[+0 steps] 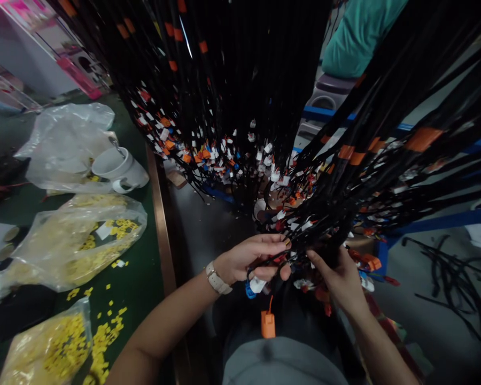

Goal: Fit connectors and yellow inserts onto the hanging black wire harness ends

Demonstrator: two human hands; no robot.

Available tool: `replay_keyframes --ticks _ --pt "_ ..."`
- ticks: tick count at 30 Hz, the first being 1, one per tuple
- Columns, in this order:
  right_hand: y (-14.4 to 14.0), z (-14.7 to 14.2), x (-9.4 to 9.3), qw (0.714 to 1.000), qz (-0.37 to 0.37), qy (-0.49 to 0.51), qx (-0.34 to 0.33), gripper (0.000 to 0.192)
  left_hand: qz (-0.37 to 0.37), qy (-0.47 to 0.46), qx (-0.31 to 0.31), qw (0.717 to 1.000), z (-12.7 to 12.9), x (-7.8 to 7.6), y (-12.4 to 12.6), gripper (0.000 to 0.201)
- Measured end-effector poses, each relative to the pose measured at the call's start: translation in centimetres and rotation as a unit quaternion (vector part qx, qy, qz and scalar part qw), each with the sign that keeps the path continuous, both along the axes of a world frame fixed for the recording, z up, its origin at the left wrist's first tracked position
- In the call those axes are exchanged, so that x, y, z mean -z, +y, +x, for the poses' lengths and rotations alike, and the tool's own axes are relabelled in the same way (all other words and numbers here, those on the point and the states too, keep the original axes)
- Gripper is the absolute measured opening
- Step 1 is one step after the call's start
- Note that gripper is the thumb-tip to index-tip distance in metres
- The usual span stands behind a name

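A thick mass of black wire harnesses (240, 96) hangs down in front of me, its ends fitted with small white, orange, red and blue connectors (224, 155). My left hand (252, 259), with a pale wrist strap, pinches a few black wires with white and blue connectors under its fingers. My right hand (340, 280) grips a bundle of black wires just to the right, fingers partly buried in them. An orange connector (268, 322) dangles below my hands on its own wire.
A green table (144, 278) with a brown edge lies at left. It carries clear plastic bags of small yellow parts (80, 240), loose yellow parts, and a white mug (120, 168). Blue frame rails (441, 220) and loose black wires on the floor (452, 272) are at right.
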State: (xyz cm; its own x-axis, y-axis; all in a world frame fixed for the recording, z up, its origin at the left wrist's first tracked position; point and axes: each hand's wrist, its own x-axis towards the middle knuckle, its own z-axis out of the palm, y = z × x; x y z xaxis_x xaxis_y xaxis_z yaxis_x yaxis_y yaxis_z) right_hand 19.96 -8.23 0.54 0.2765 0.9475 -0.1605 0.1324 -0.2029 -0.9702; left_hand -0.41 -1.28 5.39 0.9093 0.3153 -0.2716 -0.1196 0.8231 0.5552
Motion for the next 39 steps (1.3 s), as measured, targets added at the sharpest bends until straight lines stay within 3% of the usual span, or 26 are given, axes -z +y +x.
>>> replay_keyframes --ticks 3,6,8,10,12,14,16,19,22,26,30,33,36,39 --pt "-1.6 -0.1 -0.9 0.975 0.080 -0.206 0.037 0.061 0.024 0.030 -0.024 0.999 0.1 -0.1 0.1 0.020" --pt "-3.1 0.0 -2.2 0.952 0.142 -0.249 0.109 0.048 0.055 0.068 -0.053 0.995 0.2 -0.3 0.0 0.025" --pt "-3.3 0.0 -2.7 0.984 0.097 -0.141 0.056 0.029 0.068 0.090 -0.055 0.992 0.3 -0.6 -0.1 0.031" --pt "-2.6 -0.4 -2.8 0.998 -0.003 0.040 -0.053 0.029 0.078 0.103 -0.051 0.990 0.3 -0.8 -0.2 0.037" --pt "-1.3 -1.2 -2.6 0.966 -0.070 0.217 -0.120 0.039 0.085 0.108 -0.045 0.989 0.3 -0.9 -0.5 0.041" --pt "0.3 -2.0 -2.5 0.926 -0.094 0.338 -0.138 0.044 0.091 0.110 -0.049 0.989 0.2 -1.0 -0.7 0.043" --pt "1.6 -2.7 -2.6 0.897 -0.106 0.403 -0.147 0.045 0.090 0.116 -0.069 0.987 0.0 -1.0 -0.9 0.044" --pt "2.8 -3.2 -3.0 0.883 -0.101 0.433 -0.147 0.039 0.123 0.132 -0.111 0.977 -0.5 -1.5 -1.0 0.046" --pt "3.1 -3.1 -3.0 0.886 -0.086 0.427 -0.157 0.030 0.255 0.167 -0.111 0.946 -1.1 -2.7 -0.7 0.044" --pt "3.0 -2.8 -2.6 0.899 -0.090 0.391 -0.177 0.027 0.490 0.240 -0.041 0.837 -1.8 -4.9 -0.7 0.038" --pt "3.1 -2.7 -2.3 0.923 -0.099 0.342 -0.149 0.022 0.600 0.305 0.040 0.739 -3.9 -7.0 -1.3 0.036" --pt "3.2 -2.6 -2.3 0.935 -0.100 0.311 -0.140 0.023 0.612 0.451 0.043 0.648 -7.1 -8.1 -1.8 0.040" --pt "3.2 -2.4 -2.3 0.948 -0.098 0.268 -0.143 0.025 0.574 0.643 0.040 0.506 -11.2 -8.5 -2.3 0.040" --pt "3.0 -2.0 -2.5 0.943 -0.102 0.277 -0.154 0.027 0.485 0.785 0.048 0.382 -16.1 -7.9 -3.3 0.034"
